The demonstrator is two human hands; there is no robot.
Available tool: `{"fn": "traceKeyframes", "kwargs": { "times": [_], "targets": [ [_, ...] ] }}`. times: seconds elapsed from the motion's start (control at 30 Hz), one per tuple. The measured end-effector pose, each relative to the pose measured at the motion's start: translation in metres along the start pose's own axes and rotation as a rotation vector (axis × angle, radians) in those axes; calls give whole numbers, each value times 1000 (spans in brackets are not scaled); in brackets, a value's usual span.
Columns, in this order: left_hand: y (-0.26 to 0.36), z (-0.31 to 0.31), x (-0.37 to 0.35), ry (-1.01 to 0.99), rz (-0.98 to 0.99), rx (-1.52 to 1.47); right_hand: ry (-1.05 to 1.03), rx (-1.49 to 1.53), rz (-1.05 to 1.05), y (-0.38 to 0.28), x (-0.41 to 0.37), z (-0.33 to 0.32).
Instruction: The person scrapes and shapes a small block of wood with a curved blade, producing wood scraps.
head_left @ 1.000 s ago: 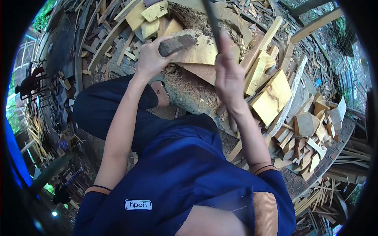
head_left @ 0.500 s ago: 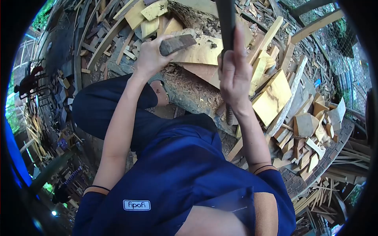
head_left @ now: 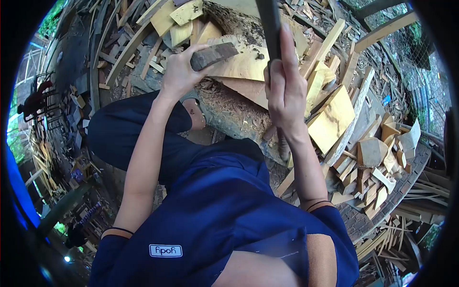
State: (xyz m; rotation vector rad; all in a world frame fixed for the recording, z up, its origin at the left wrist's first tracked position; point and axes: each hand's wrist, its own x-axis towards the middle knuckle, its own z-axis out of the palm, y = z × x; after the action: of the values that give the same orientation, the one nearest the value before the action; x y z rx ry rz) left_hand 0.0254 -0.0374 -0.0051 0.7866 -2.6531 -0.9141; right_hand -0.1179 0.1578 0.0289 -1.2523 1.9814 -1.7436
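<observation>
My left hand (head_left: 181, 71) is closed around one end of a dark, rough wood block (head_left: 214, 56). The block is tilted and its far end is over a pale yellow plank (head_left: 241, 62). In my right hand (head_left: 288, 93) is a machete (head_left: 270, 28), its dark blade pointing up and away from me. My index finger lies stretched along the blade, while the other fingers wrap the grip. The handle's end (head_left: 283, 146) shows below my palm. Between the blade and the block there is a gap.
Wood chips cover the large log (head_left: 239, 117) in front of me. Cut yellow blocks (head_left: 332, 119) lie to the right, beside a heap of small offcuts (head_left: 375, 153). More pieces (head_left: 177, 19) are stacked at upper left. My bare ankle (head_left: 195, 115) is close to the log.
The machete's blade has tilted slightly to the left, and its handle end has shifted a little. My left hand and the wood block have moved slightly left.
</observation>
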Motion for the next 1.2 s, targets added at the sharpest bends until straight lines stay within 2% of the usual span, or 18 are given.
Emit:
{"fn": "traceKeyframes", "kwargs": {
  "times": [0.03,0.1,0.17,0.3,0.33,0.37,0.43,0.53,0.57,0.63,0.7,0.73,0.87,0.97,1.0,1.1,1.17,1.2],
  "targets": [
    [-2,2,0,32,45,-10,38,10,-50,5,-3,4],
    [0,2,2,74,97,-22,-201,-183,286,34,-30,14],
    [6,-3,4,-12,28,8,-401,-340,538,76,-51,26],
    [6,-5,11,-52,21,-6,-370,-314,480,65,-46,20],
    [5,-3,11,14,140,12,-366,-308,427,60,-34,15],
    [1,-2,12,11,140,16,-365,-303,429,50,-25,12],
    [11,-5,8,-71,-41,19,-162,-130,202,15,-9,1],
    [8,-1,6,-51,-1,19,37,-23,-46,-14,1,-5],
    [6,-2,5,-31,31,43,30,-18,-53,-5,-5,0],
    [5,-1,5,20,85,63,-122,-147,195,37,-33,17],
    [6,0,1,-2,4,18,-476,-553,593,79,-49,25],
    [5,-1,0,44,127,45,-459,-554,576,88,-49,23],
    [4,3,-3,48,32,-13,-295,-320,394,78,-48,21],
    [7,-1,-6,-1,29,28,-185,-123,317,18,-15,7],
    [7,0,-3,0,5,13,-70,-84,121,14,-9,7],
    [1,3,-6,39,23,5,27,-31,-5,11,-8,7],
    [2,1,-7,58,48,-8,-114,-165,140,48,-31,20],
    [2,1,-5,68,55,-4,-393,-332,465,58,-36,21]
  ]
}}
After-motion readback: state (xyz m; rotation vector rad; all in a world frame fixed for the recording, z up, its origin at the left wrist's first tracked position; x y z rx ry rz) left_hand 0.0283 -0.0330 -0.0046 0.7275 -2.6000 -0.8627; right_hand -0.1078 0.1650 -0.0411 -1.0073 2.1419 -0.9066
